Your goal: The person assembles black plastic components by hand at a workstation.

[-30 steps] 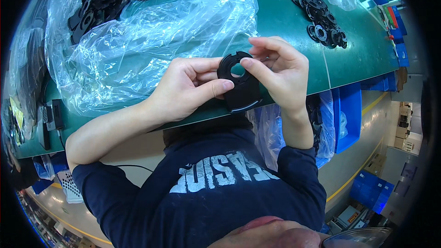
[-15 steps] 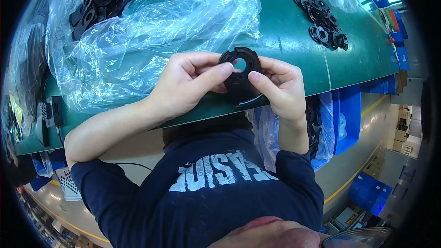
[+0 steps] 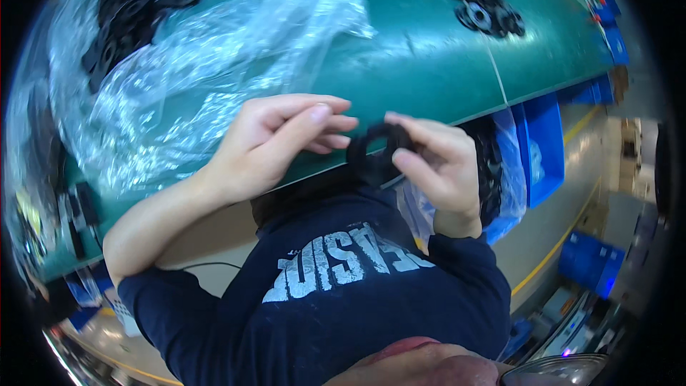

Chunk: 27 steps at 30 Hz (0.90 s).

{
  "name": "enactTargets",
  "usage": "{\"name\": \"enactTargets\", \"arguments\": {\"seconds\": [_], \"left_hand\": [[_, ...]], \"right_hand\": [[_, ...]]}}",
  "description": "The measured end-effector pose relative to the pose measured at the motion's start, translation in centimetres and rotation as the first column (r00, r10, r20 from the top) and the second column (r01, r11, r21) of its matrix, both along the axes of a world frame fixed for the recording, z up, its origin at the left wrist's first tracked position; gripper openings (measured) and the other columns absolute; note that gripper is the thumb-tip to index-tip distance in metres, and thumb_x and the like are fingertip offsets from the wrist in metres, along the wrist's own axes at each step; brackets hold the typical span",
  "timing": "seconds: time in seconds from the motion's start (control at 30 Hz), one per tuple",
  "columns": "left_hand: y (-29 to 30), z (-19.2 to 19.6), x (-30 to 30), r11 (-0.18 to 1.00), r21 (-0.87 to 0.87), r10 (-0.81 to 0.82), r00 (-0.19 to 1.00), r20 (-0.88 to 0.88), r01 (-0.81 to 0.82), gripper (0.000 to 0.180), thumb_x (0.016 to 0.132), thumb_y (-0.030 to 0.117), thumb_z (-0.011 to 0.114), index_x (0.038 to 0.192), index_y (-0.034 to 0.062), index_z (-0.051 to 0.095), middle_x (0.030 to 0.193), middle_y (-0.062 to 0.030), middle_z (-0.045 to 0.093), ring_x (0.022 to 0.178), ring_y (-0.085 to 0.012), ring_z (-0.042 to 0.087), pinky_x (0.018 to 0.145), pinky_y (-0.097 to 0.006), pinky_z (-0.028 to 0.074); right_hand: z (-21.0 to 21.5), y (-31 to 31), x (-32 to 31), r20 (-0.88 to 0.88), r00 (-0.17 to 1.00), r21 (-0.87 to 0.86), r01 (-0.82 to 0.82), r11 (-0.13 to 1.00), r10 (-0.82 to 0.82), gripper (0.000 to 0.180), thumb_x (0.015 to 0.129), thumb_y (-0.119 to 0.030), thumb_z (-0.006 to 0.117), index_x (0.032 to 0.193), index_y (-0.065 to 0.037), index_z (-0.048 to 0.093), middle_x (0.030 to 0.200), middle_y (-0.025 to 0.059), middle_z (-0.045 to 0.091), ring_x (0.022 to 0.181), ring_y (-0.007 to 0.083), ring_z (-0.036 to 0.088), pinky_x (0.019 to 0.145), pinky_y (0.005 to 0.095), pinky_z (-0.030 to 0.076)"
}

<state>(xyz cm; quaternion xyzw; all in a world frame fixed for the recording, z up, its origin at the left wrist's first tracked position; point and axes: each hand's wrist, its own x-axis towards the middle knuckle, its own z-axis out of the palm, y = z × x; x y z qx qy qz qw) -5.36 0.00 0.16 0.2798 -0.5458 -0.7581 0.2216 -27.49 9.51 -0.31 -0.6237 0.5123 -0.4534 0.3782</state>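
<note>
black part [image 3: 371,167] lower, in right hand [image 3: 446,164]

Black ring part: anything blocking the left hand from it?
Nothing visible. The left hand is right beside the black ring part; blur hides whether they touch. The right hand holds its opposite side. Clear plastic film lies beyond the left hand, outside that space.
</note>
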Motion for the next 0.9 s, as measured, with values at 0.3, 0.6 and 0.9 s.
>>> {"name": "enactTargets", "arguments": {"seconds": [0.3, 0.6, 0.9], "left_hand": [[-0.2, -0.4, 0.4, 0.996, -0.086, 0.015, 0.996, 0.087, -0.007, 0.028, 0.095, 0.011, 0.044, 0.115, -0.0062, 0.054, 0.102, -0.0183, 0.064, 0.088, -0.021, 0.065, 0.079, -0.03, 0.051], [-0.3, -0.7, 0.0, 0.992, -0.127, 0.041, 0.991, 0.129, -0.024, 0.026, 0.094, 0.007, 0.045, 0.114, -0.0057, 0.054, 0.099, -0.0178, 0.065, 0.086, -0.0206, 0.065, 0.077, -0.029, 0.052], [-0.1, -0.5, 0.2, 0.989, -0.146, 0.01, 0.987, 0.159, 0.013, 0.025, 0.094, 0.006, 0.045, 0.114, -0.0053, 0.054, 0.097, -0.0176, 0.065, 0.084, -0.0202, 0.065, 0.076, -0.029, 0.052]], "right_hand": [[-16.1, 9.3, -14.1, 0.118, 0.803, 0.445, 0.484, 0.754, -0.585, 0.036, 0.085, -0.009, 0.06, 0.12, 0.0, 0.056, 0.098, 0.005, 0.064, 0.085, 0.0109, 0.058, 0.076, 0.0252, 0.047], [-29.9, 13.1, -26.1, -0.564, 0.191, 0.13, 0.981, 0.142, -0.804, 0.058, 0.076, -0.024, 0.069, 0.125, -0.001, 0.05, 0.112, 0.0195, 0.06, 0.104, 0.0311, 0.057, 0.093, 0.0343, 0.043], [-32.3, 11.4, -24.2, -0.753, 0.071, -0.203, 0.921, 0.333, -0.655, 0.046, 0.074, -0.025, 0.067, 0.114, -0.007, 0.059, 0.122, 0.0201, 0.052, 0.114, 0.0328, 0.049, 0.096, 0.0396, 0.04]]}}
